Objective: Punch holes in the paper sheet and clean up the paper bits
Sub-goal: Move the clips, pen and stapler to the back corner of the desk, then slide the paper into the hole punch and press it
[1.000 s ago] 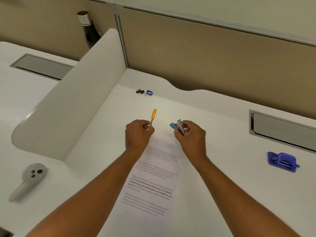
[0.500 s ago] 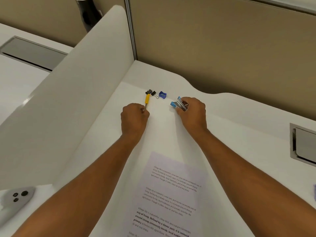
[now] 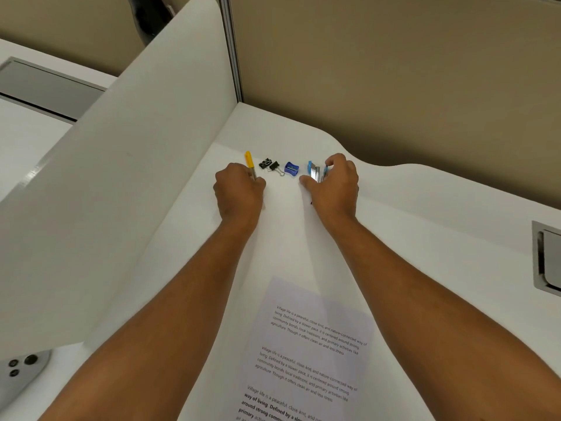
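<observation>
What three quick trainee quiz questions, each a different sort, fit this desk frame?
1. True or false: the left hand holds the yellow-capped pen.
2. Which lies nearest the blue sharpener? A) black binder clips B) printed sheet C) grey controller
3. Fill in: the right hand grips several blue-capped ___.

Key: 1 true; 2 A; 3 pens.
</observation>
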Motion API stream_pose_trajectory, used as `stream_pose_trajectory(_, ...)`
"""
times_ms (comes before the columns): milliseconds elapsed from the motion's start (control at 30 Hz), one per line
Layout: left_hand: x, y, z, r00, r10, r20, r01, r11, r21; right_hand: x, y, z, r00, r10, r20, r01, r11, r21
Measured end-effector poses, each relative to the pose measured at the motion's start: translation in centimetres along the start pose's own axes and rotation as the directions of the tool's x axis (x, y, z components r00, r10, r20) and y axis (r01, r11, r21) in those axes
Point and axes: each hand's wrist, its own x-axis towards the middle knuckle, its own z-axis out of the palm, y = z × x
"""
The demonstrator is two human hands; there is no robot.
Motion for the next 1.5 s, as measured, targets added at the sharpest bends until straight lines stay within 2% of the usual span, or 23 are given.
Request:
stream_pose_trajectory(200,0.1,0.0,0.0,1.000,0.010,-0.002,-0.010,1.000,-0.007,0.5,-0.1,-0.4,1.000,0.001,0.016,-0.002,1.000,0.015)
stream_pose_trajectory(300,-1.5,-0.8,-1.4,0.997,0.080,0.005,-0.080,0.997,0.002,-0.6,0.1,-2.1,0.999,0.036,0.029,-0.037,0.999,0.035)
stream_pose_trajectory(433,-6.3,-2.8,-3.8,0.989,0.146,0.024,-0.145,0.989,-0.026,-5.3,1.3,-6.0,0.999,0.028,0.019,-0.030,0.996,0.088)
stream_pose_trajectory(533,-11.6,-3.9,-5.0,0.978,0.206,0.038,-0.204,0.978,-0.047,-10.8,2.4,-9.4,0.996,0.058,0.062,-0.064,0.992,0.106)
stream_pose_trajectory(700,-22.5,-4.7,-5.8,0.925,0.359,0.123,-0.342,0.929,-0.138,-21.0,4.9,-14.3,0.994,0.003,0.111,-0.006,1.000,0.022)
stream_pose_trajectory(900,-32.8,-6.4,-6.4,0.822,0.514,0.246,-0.499,0.858,-0.125,-30.5,9.0,-18.2,0.991,-0.025,0.131,0.032,0.998,-0.054)
stream_pose_trajectory(1033,-36.5,-7.9,-7.2,0.804,0.515,0.297,-0.522,0.851,-0.064,-34.1,11.4,-19.4,0.992,-0.021,0.124,0.027,0.998,-0.050)
stream_pose_trajectory(1200,-38.4,-10.1,-9.1,0.818,0.499,0.285,-0.523,0.852,0.008,-35.1,11.9,-19.1,0.975,-0.112,0.193,0.126,0.990,-0.061)
stream_pose_trajectory(1333,-37.2,-11.7,-10.4,0.844,0.448,0.294,-0.486,0.871,0.068,-33.7,10.7,-18.2,0.964,-0.146,0.221,0.171,0.980,-0.100)
stream_pose_trajectory(1500,-34.1,-13.4,-11.0,0.836,0.415,0.359,-0.480,0.870,0.112,-30.8,9.4,-16.9,0.961,-0.116,0.249,0.157,0.976,-0.151)
